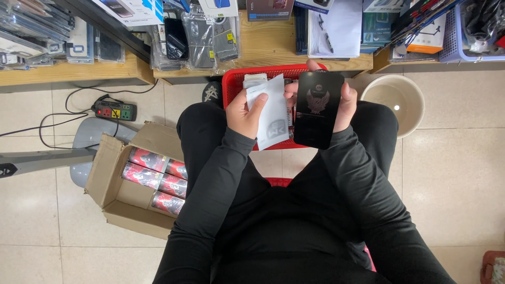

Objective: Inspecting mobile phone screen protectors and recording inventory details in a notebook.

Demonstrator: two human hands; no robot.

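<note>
Hands over the lap grip separated pieces, left hand (pixel 243 111) pinching a white sleeve (pixel 271 113), right hand (pixel 343 102) clasping the black glass panel (pixel 317 109) already out of it, above a red basket (pixel 234 79), cardboard box (pixel 113 181) of packs still at left

A phone-accessory shop: packaged phone cases (pixel 200 37) crowd wooden shelves (pixel 68 73)

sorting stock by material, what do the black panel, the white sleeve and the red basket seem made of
Flat black rectangular panel in the right hand: glossy, rigid, likely glass or plastic. White sleeve in the left hand: matte, creased, probably paper. Red basket: moulded plastic mesh.
</note>
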